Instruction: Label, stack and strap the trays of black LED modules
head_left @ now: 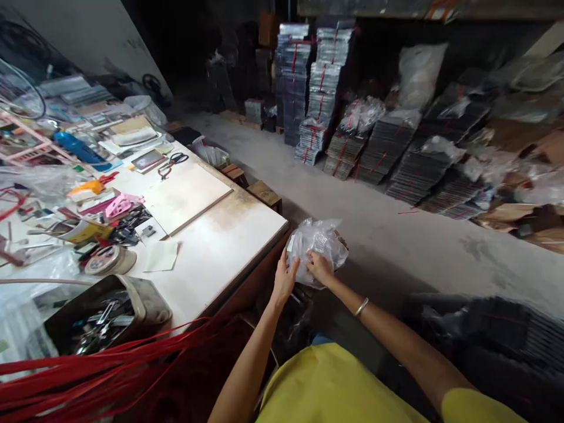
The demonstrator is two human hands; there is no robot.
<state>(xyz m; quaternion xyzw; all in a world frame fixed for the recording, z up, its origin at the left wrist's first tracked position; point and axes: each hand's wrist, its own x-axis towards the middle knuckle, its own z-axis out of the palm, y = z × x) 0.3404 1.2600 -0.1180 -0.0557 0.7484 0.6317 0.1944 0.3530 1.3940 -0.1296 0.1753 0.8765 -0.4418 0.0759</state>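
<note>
- Just off the white table (229,247) corner, I've got my left hand (284,279) flat against a clear plastic bag (317,244), fingers spread.
- Right hand (319,267) pinches its front.
- Bare concrete floor (396,241) beyond, stacked bundles (308,88) well apart.

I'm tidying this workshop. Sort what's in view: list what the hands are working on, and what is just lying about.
In hand:
- left hand and right hand, both on the plastic bag beside the table corner

Lying about:
- table
- scissors
- tape roll
- tin of tools
- red straps
- tied stacks along the floor
</note>
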